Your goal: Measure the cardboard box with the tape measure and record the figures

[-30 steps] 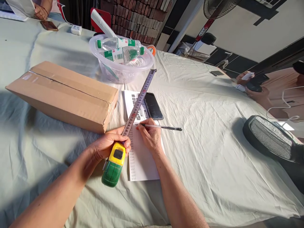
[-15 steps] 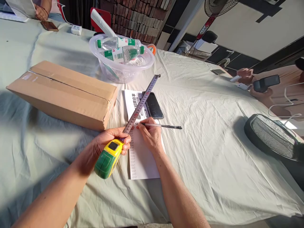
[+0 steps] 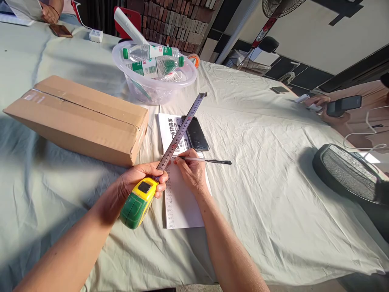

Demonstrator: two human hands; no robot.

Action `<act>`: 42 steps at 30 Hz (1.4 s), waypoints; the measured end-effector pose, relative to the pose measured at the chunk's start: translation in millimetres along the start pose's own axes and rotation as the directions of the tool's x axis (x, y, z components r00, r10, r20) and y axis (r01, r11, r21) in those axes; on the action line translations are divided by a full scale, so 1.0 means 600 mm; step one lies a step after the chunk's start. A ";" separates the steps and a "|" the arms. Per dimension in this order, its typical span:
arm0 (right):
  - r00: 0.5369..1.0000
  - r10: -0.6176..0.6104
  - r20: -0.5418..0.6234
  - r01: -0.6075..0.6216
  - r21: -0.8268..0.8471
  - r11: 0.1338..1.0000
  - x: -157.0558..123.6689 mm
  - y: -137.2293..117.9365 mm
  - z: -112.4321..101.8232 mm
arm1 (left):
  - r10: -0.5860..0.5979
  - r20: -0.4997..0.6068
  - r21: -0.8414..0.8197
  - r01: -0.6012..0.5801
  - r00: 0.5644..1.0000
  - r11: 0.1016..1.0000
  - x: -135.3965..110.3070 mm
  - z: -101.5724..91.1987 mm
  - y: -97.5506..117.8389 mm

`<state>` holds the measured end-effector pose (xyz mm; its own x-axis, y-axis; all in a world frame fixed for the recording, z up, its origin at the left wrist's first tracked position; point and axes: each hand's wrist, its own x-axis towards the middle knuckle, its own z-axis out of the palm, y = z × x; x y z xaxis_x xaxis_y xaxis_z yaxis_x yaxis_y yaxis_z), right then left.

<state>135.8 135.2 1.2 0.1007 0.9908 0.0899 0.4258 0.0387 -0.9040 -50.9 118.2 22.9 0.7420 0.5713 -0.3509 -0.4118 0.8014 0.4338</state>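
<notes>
My left hand (image 3: 141, 176) grips a green and yellow tape measure (image 3: 137, 200), whose tape blade (image 3: 182, 129) runs out up and to the right, above the sheet and the phone. My right hand (image 3: 190, 170) pinches a pen (image 3: 209, 161) with its tip on a white printed sheet (image 3: 182, 202) lying on the cloth-covered table (image 3: 258, 194). A black phone (image 3: 196, 134) rests on the sheet's upper part. A taped cardboard box (image 3: 79, 117) sits just left of my left hand.
A clear plastic basin (image 3: 154, 85) holding water bottles (image 3: 148, 67) stands behind the sheet. A dark fan base (image 3: 346, 174) lies at the right. Another person's hands (image 3: 322, 107) hold a phone at far right; a further person's hand (image 3: 48, 14) is at top left.
The tape measure body swung left and tilted in my left hand, and the blade's tip shifted slightly right. My right hand stays with the pen on the sheet. The person at right lifted a phone.
</notes>
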 end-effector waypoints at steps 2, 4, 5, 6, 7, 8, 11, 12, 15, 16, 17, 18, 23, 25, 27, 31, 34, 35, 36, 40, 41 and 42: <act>1.000 -0.002 -0.007 0.002 0.013 1.000 0.000 -0.001 0.000 | 0.002 -0.005 0.003 -0.002 1.000 1.000 0.000 -0.001 -0.001; 1.000 0.019 -0.011 -0.019 0.036 0.999 0.000 -0.001 0.000 | 0.002 -0.009 0.003 -0.002 1.000 1.000 0.001 -0.001 -0.001; 0.999 0.031 -0.011 -0.030 0.046 0.998 0.000 -0.002 0.000 | 0.002 -0.010 0.003 -0.002 1.000 1.000 0.001 -0.001 -0.001; 0.999 0.040 -0.010 -0.039 0.051 0.998 0.000 -0.002 0.000 | 0.003 -0.009 0.002 -0.003 1.000 1.000 0.001 -0.002 -0.001; 0.999 0.044 -0.008 -0.043 0.049 0.998 0.000 -0.003 0.000 | 0.003 -0.007 0.001 -0.003 1.000 1.000 0.001 -0.002 -0.001; 0.999 0.045 -0.008 -0.045 0.043 0.998 0.000 -0.003 0.001 | 0.003 -0.005 0.002 -0.003 1.000 1.000 0.001 -0.002 -0.001; 0.999 0.045 -0.011 -0.045 0.032 0.998 -0.001 -0.005 0.001 | 0.001 -0.009 0.008 -0.001 1.000 1.000 0.001 -0.002 -0.001; 0.999 0.046 -0.011 -0.046 0.032 0.998 -0.001 -0.005 0.001 | -0.001 -0.011 0.010 0.001 1.000 1.000 0.001 -0.001 -0.002; 0.999 0.049 -0.008 -0.049 0.033 0.998 -0.002 -0.004 0.000 | -0.007 -0.011 0.012 0.007 1.000 1.000 0.000 -0.001 -0.002; 0.999 0.049 -0.008 -0.049 0.031 0.998 -0.002 -0.004 0.000 | -0.007 -0.009 0.012 0.007 1.000 1.000 -0.001 -0.001 -0.002; 0.999 0.048 -0.009 -0.047 0.027 0.999 -0.002 -0.004 0.000 | -0.006 -0.007 0.013 0.006 1.000 1.000 -0.001 -0.001 -0.002; 0.999 0.046 -0.010 -0.046 0.025 0.999 -0.002 -0.004 -0.001 | -0.006 -0.005 0.015 0.006 1.000 1.000 -0.001 -0.001 -0.001; 0.999 0.040 -0.003 -0.040 0.033 0.999 -0.001 -0.003 0.000 | 0.003 -0.004 0.010 -0.003 1.000 1.000 -0.002 0.001 -0.001; 0.999 0.032 -0.006 -0.032 0.017 0.999 0.000 -0.002 0.000 | 0.006 -0.010 0.006 -0.006 1.000 1.000 -0.003 0.002 -0.001; 1.000 0.022 -0.011 -0.022 -0.006 1.000 -0.001 -0.001 0.000 | 0.005 -0.019 0.012 -0.004 1.000 1.000 -0.002 0.002 -0.002; 1.000 0.001 -0.010 -0.001 -0.013 1.000 -0.001 0.003 -0.001 | 0.011 -0.019 0.026 -0.011 1.000 1.000 -0.002 0.002 -0.002; 1.000 0.003 -0.002 -0.003 0.000 1.000 0.000 0.003 0.000 | 0.015 -0.018 0.028 -0.015 1.000 0.999 -0.003 0.003 -0.002; 1.000 0.003 -0.001 -0.003 -0.001 1.000 0.000 0.003 0.000 | 0.015 -0.018 0.029 -0.014 1.000 0.999 -0.003 0.004 -0.002; 1.000 0.001 0.001 -0.001 -0.004 1.000 0.000 0.002 0.000 | 0.014 -0.017 0.029 -0.014 1.000 0.999 -0.003 0.004 -0.002; 1.000 0.004 -0.020 -0.004 -0.013 1.000 -0.001 -0.001 -0.001 | 0.013 -0.016 0.029 -0.013 1.000 0.999 -0.004 0.005 -0.001; 1.000 0.008 -0.028 -0.008 -0.011 1.000 -0.002 -0.001 -0.001 | 0.011 -0.017 0.031 -0.011 1.000 0.999 -0.004 0.004 -0.001; 0.999 0.010 -0.034 -0.011 -0.007 1.000 -0.002 -0.002 -0.001 | 0.008 -0.020 0.034 -0.008 1.000 0.999 -0.004 0.004 -0.001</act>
<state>135.9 133.7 2.4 0.1357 0.9862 0.0946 0.4314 0.0271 -0.9018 -51.0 116.0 25.6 0.7280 0.5812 -0.3635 -0.3990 0.7904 0.4648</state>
